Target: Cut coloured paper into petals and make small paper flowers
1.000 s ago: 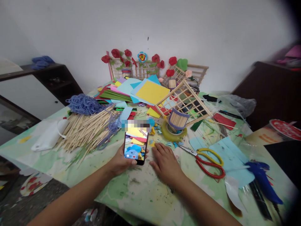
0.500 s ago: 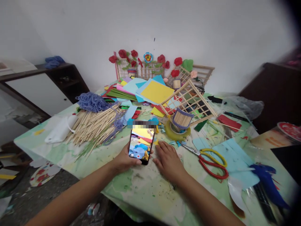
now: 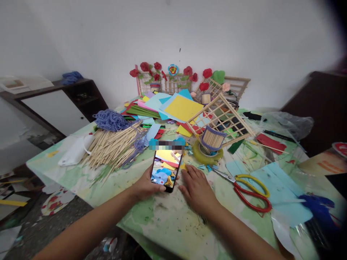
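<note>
My left hand (image 3: 145,187) grips a black smartphone (image 3: 167,169) held upright over the table; its lit screen shows the coloured paper ahead. My right hand (image 3: 197,189) lies flat on the tablecloth just right of the phone, fingers stretched toward small yellow and blue paper scraps (image 3: 183,167). Beyond the phone sit a roll of tape (image 3: 207,154) with a small stick basket on it and a wooden lattice frame (image 3: 220,116).
A pile of wooden sticks (image 3: 114,147) and purple yarn (image 3: 111,120) lie at left, stacked coloured paper (image 3: 181,107) at the back, red-and-yellow scissors (image 3: 251,189) and a blue glue gun (image 3: 318,210) at right. Lattice panels with paper flowers (image 3: 168,77) lean on the wall. Dark furniture flanks the table.
The view has drifted left and slightly down, so everything sits a little further right in frame. My left hand has kept the phone and tilted it slightly; my right hand stays flat.
</note>
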A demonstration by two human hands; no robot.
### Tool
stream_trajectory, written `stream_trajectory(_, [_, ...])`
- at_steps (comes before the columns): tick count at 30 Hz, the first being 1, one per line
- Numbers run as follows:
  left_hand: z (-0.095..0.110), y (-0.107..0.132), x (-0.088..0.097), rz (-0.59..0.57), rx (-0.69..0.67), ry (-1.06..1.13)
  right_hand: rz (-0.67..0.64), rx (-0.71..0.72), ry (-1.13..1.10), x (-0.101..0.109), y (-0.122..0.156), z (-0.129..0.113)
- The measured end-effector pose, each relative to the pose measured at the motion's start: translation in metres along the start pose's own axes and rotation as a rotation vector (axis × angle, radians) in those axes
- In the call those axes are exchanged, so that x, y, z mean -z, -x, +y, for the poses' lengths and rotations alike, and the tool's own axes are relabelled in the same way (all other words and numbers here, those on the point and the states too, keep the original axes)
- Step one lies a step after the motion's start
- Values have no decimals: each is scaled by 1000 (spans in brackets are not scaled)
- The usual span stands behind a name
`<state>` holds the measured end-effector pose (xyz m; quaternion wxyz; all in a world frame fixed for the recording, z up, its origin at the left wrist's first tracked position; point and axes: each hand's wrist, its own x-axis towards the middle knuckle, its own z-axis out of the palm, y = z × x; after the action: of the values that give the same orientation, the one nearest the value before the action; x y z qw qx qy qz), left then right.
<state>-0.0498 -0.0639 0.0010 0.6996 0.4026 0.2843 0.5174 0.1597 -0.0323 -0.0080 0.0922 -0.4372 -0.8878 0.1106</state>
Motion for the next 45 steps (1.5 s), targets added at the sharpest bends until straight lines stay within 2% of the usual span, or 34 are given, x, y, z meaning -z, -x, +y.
stream_trajectory(11, [-2,-1,-3,85,6,14,6,18,9,1,0,0])
stream_trajectory(19, [1,0,-2,76,12,56,9,15,11,-2,1,1])
stream_trajectory(25, [3,-2,-1,9,7,219,-11,8,5,0,0,1])
stream_trajectory(29, [5,-6,-3,-48,127,411,-18,16,0,1,0,1])
stream_trajectory(32, [10,-7,-5,-29,214,503,-21,21,-14,3,1,1])
stream_trajectory(35, [23,-9,-3,51,166,541,-41,19,-39,5,1,2])
stream_trajectory(38, [50,-17,10,146,-25,511,-67,8,-68,7,1,3])
stream_trajectory(42, [94,-43,41,262,-238,380,-93,0,-97,8,0,4])
stream_trajectory(45, [122,-71,69,344,-287,300,-96,-5,-107,9,-1,4])
